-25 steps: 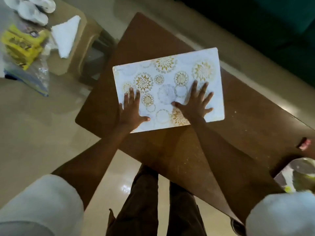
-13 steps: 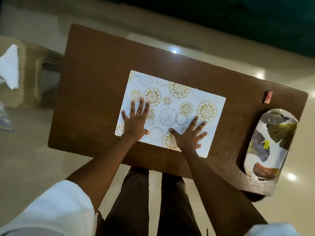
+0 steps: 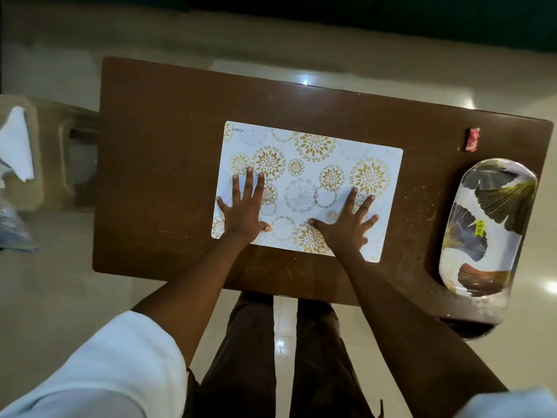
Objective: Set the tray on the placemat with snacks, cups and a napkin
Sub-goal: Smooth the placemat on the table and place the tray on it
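Note:
A white placemat (image 3: 313, 164) with gold flower circles lies flat in the middle of the brown table (image 3: 168, 146). My left hand (image 3: 245, 206) presses flat on its near left part, fingers spread. My right hand (image 3: 346, 224) lies flat on its near right part, fingers spread too. An oval white tray (image 3: 488, 224) with a leaf print and a yellow sticker rests at the table's right end, apart from both hands. A white napkin (image 3: 16, 146) sits on a low stool at the far left.
A small red wrapped sweet (image 3: 472, 139) lies near the table's far right corner. The beige stool (image 3: 48, 158) stands left of the table, with a clear plastic bag (image 3: 12, 227) at its edge. Glossy floor surrounds the table; my legs stand at its near edge.
The view swung right and the whole tray came into sight. The placemat now sits squarer to the table's edge, with both hands still flat on it.

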The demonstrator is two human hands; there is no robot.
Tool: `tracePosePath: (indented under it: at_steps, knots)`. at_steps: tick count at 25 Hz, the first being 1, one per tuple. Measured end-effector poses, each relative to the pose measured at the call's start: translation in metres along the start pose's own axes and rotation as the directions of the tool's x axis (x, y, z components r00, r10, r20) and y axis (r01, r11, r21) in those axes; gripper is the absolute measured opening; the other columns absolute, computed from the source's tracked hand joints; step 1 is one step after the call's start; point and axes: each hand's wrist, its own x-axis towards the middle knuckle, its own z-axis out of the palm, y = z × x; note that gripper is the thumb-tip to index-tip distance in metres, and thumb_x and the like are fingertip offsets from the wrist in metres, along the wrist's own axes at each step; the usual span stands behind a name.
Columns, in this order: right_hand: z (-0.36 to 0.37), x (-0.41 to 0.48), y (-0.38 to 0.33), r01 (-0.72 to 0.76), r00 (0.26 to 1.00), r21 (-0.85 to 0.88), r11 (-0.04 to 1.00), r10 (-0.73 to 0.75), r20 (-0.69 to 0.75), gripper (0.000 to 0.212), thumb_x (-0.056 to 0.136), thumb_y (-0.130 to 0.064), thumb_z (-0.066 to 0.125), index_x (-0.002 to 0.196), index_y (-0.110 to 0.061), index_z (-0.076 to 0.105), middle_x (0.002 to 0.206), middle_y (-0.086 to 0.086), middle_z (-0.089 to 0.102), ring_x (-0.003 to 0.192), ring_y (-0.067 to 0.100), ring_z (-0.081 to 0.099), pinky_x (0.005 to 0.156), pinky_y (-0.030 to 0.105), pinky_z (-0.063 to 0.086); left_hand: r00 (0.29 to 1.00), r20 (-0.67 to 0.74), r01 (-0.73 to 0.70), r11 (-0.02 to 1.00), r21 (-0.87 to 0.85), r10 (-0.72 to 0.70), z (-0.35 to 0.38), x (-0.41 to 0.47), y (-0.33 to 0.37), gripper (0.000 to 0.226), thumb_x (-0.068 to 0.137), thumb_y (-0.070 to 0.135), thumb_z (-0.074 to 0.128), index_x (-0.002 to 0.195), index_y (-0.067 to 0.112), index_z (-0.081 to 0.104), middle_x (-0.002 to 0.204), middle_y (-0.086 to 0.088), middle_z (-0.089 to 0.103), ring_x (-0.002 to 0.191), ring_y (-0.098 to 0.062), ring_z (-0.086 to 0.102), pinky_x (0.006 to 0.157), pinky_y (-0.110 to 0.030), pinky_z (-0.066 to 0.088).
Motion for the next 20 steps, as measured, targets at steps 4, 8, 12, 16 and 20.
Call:
tracePosePath:
  at_steps: [4,8,12,16,20]
  knots:
    - [0.002,0.001,0.001,0.004,1.000,-0.006,1.000,-0.004,-0.016,0.138,0.065,-0.080,0.075,0.163,-0.037,-0.012,0.170,0.002,-0.027,0.156,0.050,-0.013,0.112,0.079,0.022,1.000,0.007,0.009,1.000,-0.027,-0.009,-0.001,-0.002,0.000,0.137,0.073,0.066,0.080,0.164,0.030,-0.016,0.171,0.000,-0.029,0.160,-0.037,-0.017,0.117,-0.078,0.017]
    - [0.004,0.002,0.005,0.017,1.000,-0.012,1.000,-0.017,-0.023,0.138,0.064,-0.082,0.074,0.163,-0.038,-0.012,0.170,0.001,-0.027,0.156,0.050,-0.012,0.111,0.079,0.022,1.000,0.007,0.023,0.999,-0.041,-0.022,0.003,-0.009,0.002,0.137,0.073,0.066,0.080,0.164,0.030,-0.015,0.171,-0.001,-0.027,0.160,-0.037,-0.017,0.116,-0.079,0.018]
    - [0.004,0.001,0.009,0.025,0.999,-0.021,0.999,-0.026,-0.028,0.137,0.064,-0.082,0.074,0.163,-0.038,-0.011,0.170,0.001,-0.027,0.156,0.050,-0.012,0.111,0.080,0.021,1.000,0.015,0.023,0.998,-0.056,-0.023,0.004,-0.013,0.004,0.137,0.072,0.067,0.080,0.164,0.030,-0.015,0.171,-0.001,-0.027,0.160,-0.037,-0.017,0.116,-0.079,0.019]
    - [0.005,0.003,0.008,0.021,0.999,-0.017,1.000,-0.021,-0.030,0.138,0.064,-0.082,0.074,0.162,-0.039,-0.011,0.170,0.001,-0.026,0.156,0.050,-0.012,0.112,0.079,0.022,1.000,0.013,0.020,0.997,-0.077,-0.019,0.004,-0.011,0.002,0.137,0.072,0.065,0.081,0.164,0.030,-0.014,0.171,0.000,-0.027,0.160,-0.036,-0.018,0.116,-0.079,0.017]
    - [0.006,0.002,0.008,0.019,0.999,-0.004,1.000,-0.019,-0.031,0.138,0.064,-0.081,0.075,0.163,-0.039,-0.011,0.170,0.000,-0.027,0.156,0.050,-0.013,0.112,0.080,0.021,1.000,0.012,0.022,0.997,-0.077,-0.022,0.004,-0.012,0.002,0.137,0.072,0.066,0.080,0.164,0.031,-0.014,0.171,0.000,-0.027,0.160,-0.036,-0.018,0.117,-0.079,0.017]
